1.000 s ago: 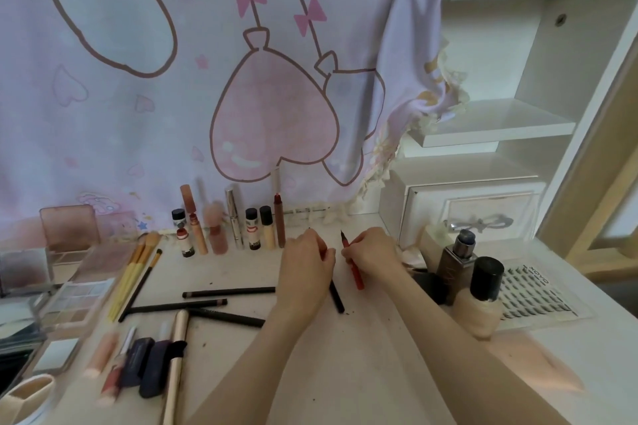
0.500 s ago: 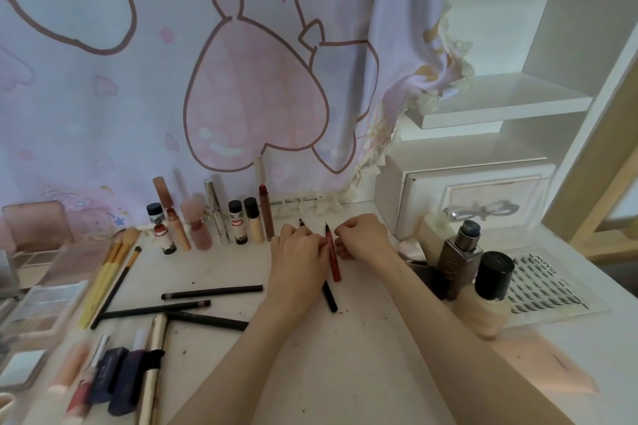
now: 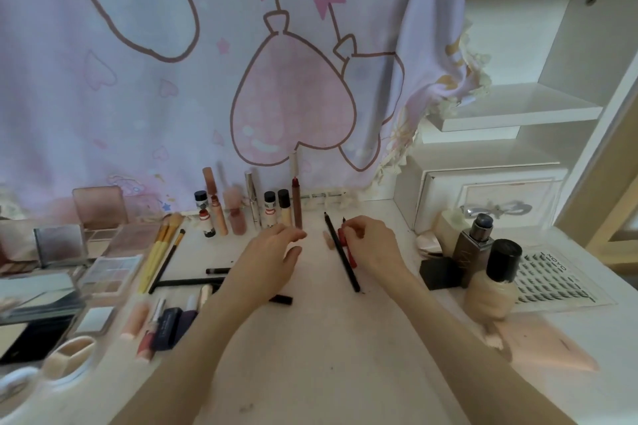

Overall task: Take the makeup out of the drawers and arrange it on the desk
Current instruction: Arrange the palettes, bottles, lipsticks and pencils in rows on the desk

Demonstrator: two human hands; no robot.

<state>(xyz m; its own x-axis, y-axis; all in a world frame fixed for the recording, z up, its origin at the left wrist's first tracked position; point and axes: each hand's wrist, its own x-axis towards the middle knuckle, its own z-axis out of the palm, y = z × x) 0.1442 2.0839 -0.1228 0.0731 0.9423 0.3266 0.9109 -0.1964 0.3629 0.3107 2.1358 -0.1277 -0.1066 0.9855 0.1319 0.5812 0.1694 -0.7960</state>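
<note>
The white desk (image 3: 331,373) takes up most of what I see, backed by a pink printed curtain (image 3: 207,79) and, to the right, white shelves (image 3: 518,107) over a small closed drawer (image 3: 497,207) with a bow handle. Makeup already covers much of the desk: eyeshadow palettes (image 3: 110,272) stacked at the left, a foundation bottle (image 3: 493,283) and a lash tray (image 3: 559,279) at the right, a row of upright lip tubes (image 3: 238,214) against the curtain, yellow-handled brushes (image 3: 158,252), and several dark pencils (image 3: 188,282) lying crosswise near the left forearm.

The right hand (image 3: 371,245) has its fingers curled round a red pencil (image 3: 348,252), pinching it near the upper end, low to the desk. Right beside it, touching or nearly so, a black pencil (image 3: 341,252) lies pointing away from the person. The left hand (image 3: 272,259) hovers over the desk with fingers loosely spread, holding nothing.

The person seems to be lining the red pencil up next to the black one. The risks look small but real: a nudge from the right-hand knuckles could roll the black pencil out of line, and both are round enough to roll. The left hand sits close to the standing tubes; a careless sweep toward them could topple the row like skittles.
</note>
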